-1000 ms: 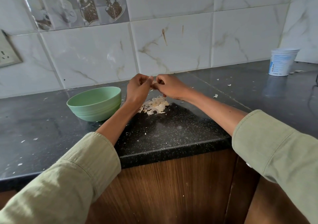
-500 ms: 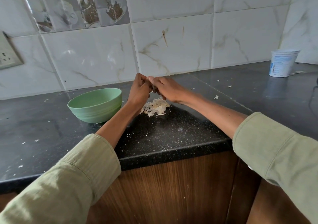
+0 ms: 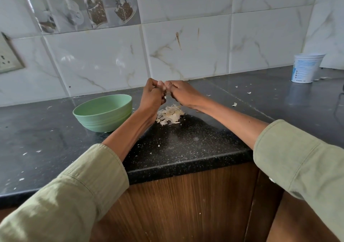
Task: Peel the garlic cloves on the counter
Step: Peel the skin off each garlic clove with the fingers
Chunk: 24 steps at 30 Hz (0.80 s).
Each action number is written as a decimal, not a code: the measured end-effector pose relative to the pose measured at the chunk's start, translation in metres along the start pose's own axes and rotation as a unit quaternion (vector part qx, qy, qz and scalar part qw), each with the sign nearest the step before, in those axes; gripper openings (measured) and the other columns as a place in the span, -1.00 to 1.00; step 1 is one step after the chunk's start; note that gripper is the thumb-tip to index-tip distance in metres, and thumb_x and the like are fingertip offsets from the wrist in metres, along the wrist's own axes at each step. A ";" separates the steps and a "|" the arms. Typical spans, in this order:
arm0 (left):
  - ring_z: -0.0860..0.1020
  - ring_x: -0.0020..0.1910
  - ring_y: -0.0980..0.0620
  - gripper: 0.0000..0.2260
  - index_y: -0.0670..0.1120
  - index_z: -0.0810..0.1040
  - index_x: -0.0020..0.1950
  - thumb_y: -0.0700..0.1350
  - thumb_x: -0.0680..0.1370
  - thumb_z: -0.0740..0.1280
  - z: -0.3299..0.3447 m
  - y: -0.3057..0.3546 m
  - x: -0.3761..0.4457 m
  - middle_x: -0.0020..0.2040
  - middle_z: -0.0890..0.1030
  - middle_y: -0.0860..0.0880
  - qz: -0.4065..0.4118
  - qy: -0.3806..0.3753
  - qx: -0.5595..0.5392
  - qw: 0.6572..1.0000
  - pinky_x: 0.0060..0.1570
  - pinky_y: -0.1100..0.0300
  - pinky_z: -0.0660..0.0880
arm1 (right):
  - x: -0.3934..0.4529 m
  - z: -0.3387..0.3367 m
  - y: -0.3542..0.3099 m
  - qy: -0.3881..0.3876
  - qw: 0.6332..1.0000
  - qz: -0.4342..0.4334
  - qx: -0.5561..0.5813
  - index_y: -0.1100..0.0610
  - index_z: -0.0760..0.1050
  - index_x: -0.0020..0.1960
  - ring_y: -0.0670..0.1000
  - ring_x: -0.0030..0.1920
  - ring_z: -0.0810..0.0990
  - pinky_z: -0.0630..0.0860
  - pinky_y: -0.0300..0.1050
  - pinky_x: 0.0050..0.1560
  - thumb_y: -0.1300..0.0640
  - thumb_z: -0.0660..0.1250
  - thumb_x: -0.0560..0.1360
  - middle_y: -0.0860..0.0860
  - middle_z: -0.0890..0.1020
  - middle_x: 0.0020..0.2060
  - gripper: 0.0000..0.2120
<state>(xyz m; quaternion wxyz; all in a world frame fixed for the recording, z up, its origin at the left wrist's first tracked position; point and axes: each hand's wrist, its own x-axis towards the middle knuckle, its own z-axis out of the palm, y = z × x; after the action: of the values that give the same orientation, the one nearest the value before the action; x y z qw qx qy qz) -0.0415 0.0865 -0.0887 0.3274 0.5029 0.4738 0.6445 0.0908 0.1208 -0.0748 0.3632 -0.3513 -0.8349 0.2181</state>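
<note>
My left hand (image 3: 151, 96) and my right hand (image 3: 181, 92) meet above the black counter (image 3: 186, 143), fingers curled toward each other. Between the fingertips they pinch a small pale garlic clove (image 3: 167, 92), mostly hidden by the fingers. Directly below the hands lies a heap of papery garlic skins (image 3: 170, 114). A green bowl (image 3: 103, 112) stands on the counter to the left of my left hand; its inside is not visible.
A white plastic tub (image 3: 305, 67) stands at the far right by the tiled wall. Small skin flakes (image 3: 234, 104) are scattered over the counter. A wall socket (image 3: 7, 60) is at the left. The counter's front edge runs above wooden cabinet doors.
The two hands stay together over the skin heap, with only small shifts of the fingers working the clove. The bowl and the tub have not moved.
</note>
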 end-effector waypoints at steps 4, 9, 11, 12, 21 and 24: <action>0.35 -0.31 0.13 -0.84 -0.11 0.38 0.01 -0.17 0.77 0.15 -0.001 0.001 0.000 -0.23 0.45 -0.02 0.005 0.000 -0.008 1.000 -0.29 0.24 0.37 | -0.002 -0.002 -0.003 0.007 1.000 0.005 0.000 0.13 0.39 -0.12 -0.04 -0.26 0.37 0.29 -0.09 -0.18 0.01 0.01 0.79 0.04 0.42 -0.29 -0.62; 0.37 -0.32 0.13 -0.84 -0.12 0.46 0.07 -0.27 0.74 0.12 -0.001 0.001 -0.002 -0.26 0.47 -0.01 -0.007 -0.007 -0.001 1.000 -0.28 0.23 0.36 | 0.004 -0.004 0.006 -0.005 0.999 0.035 -0.012 0.35 0.53 0.05 0.03 -0.29 0.41 0.33 -0.07 -0.22 0.01 0.04 0.78 0.15 0.45 -0.28 -0.54; 0.39 -0.31 0.12 -0.81 -0.12 0.51 0.10 -0.27 0.73 0.12 -0.003 0.004 -0.002 -0.25 0.49 -0.01 -0.001 -0.003 0.003 1.000 -0.26 0.21 0.35 | 0.007 -0.007 0.014 0.000 0.999 0.041 -0.022 0.34 0.55 -0.08 0.01 -0.38 0.34 0.24 -0.09 -0.30 0.05 0.09 0.77 0.19 0.47 -0.31 -0.55; 0.39 -0.30 0.11 -0.80 -0.12 0.53 0.10 -0.27 0.73 0.12 -0.005 0.004 -0.001 -0.24 0.50 -0.01 0.002 -0.001 0.009 1.000 -0.25 0.21 0.35 | 0.007 -0.008 0.017 0.000 0.998 0.044 -0.038 0.39 0.56 -0.07 -0.02 -0.43 0.32 0.23 -0.10 -0.32 0.07 0.13 0.76 0.24 0.55 -0.29 -0.55; 0.40 -0.33 0.13 -0.84 -0.17 0.63 0.12 -0.13 0.72 0.28 -0.010 -0.003 0.005 -0.23 0.55 0.00 -0.005 0.024 0.040 0.999 -0.31 0.27 0.37 | 0.009 -0.013 0.020 -0.034 0.992 0.002 -0.120 0.09 0.58 -0.26 -0.07 -0.41 0.39 0.28 -0.13 -0.28 -0.04 0.37 0.64 -0.06 0.52 -0.42 -0.66; 0.43 -0.35 0.14 -0.82 -0.18 0.58 0.10 -0.06 0.71 0.34 -0.011 -0.005 0.008 -0.24 0.58 0.00 -0.001 0.036 0.049 0.998 -0.31 0.27 0.41 | 0.007 -0.013 0.019 -0.008 0.995 0.013 -0.099 0.26 0.65 -0.10 -0.04 -0.46 0.34 0.25 -0.11 -0.32 -0.17 0.24 0.69 -0.04 0.42 -0.50 -0.48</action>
<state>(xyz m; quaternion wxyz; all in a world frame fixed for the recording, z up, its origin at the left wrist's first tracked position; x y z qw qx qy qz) -0.0550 0.0925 -0.0913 0.2856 0.4944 0.5168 0.6379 0.1057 0.1398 -0.0747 0.3168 -0.3942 -0.8509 0.1421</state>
